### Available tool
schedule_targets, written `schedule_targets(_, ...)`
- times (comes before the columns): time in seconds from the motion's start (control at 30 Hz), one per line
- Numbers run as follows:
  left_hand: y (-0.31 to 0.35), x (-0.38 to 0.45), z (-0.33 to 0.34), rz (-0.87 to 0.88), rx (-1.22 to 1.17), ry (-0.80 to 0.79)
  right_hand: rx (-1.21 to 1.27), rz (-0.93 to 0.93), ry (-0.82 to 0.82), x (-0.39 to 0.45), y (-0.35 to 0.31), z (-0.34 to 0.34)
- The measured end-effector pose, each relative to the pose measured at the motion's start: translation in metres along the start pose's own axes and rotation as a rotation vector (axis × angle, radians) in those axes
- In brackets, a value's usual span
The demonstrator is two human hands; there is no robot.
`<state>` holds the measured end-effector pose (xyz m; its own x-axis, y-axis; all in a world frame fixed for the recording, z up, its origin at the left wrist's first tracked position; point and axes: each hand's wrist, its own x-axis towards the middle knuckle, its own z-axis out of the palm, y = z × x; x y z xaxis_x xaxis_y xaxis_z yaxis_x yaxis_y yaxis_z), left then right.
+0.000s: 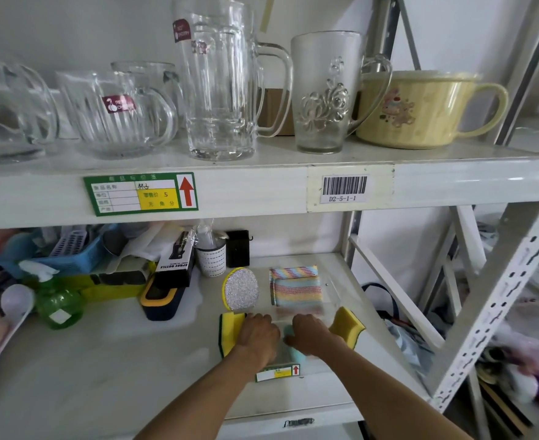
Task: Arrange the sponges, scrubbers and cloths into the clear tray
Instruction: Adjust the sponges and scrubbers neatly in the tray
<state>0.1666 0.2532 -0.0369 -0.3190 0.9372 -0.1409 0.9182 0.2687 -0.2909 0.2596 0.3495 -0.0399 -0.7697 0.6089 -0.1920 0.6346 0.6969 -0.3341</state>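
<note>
The clear tray [333, 296] lies on the lower shelf. In it are folded striped cloths [295, 289] and an oval silver scrubber [241, 289] with a yellow rim. My left hand [257, 333] is at the tray's near left, fingers curled over a yellow sponge with a green edge [228, 333]. My right hand [312, 336] is closed on a teal sponge [295, 352] that shows between and below both hands. A second yellow sponge [347, 327] stands tilted just right of my right hand.
A black-and-yellow case [161, 301], a spray bottle box [176, 260], a white perforated cup [211, 260], a green bottle [58, 308] and a blue basket [71, 249] crowd the shelf's left. Glass mugs [220, 77] stand on the shelf above. The rack's upright [496, 300] rises at right.
</note>
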Motion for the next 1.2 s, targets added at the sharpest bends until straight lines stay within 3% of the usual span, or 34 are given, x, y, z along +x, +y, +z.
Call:
schedule_targets(0.33, -0.002, 0.002, -0.01, 0.001, -0.088, 0.005, 0.04, -0.006, 0.051, 0.003, 0.007, 0.0)
schedule_targets(0.47, 0.003, 0.005, -0.015, -0.019, -0.183, 0.145, 0.0, 0.05, 0.339, -0.001, 0.01, -0.02)
schedule_targets(0.53, 0.009, 0.007, -0.017, -0.027, -0.323, 0.231, -0.05, 0.111, 0.498, -0.002, 0.019, -0.034)
schedule_targets(0.6, 0.018, 0.011, -0.018, -0.005, -0.499, 0.281, -0.114, 0.191, 0.554, -0.003, 0.035, -0.046)
schedule_targets(0.8, 0.053, 0.026, -0.017, 0.032, -0.836, 0.27, -0.192, 0.463, 0.349, -0.017, 0.071, -0.049)
schedule_targets(0.93, 0.066, 0.031, -0.015, 0.019, -0.998, 0.189, -0.171, 0.462, 0.288, -0.024, 0.072, -0.044)
schedule_targets(1.07, 0.071, 0.032, -0.014, 0.008, -1.091, 0.121, -0.075, 0.403, 0.369, -0.026, 0.059, -0.043)
schedule_targets(1.2, 0.072, 0.028, -0.015, 0.037, -1.111, 0.131, -0.073, 0.353, 0.328, -0.026, 0.044, -0.038)
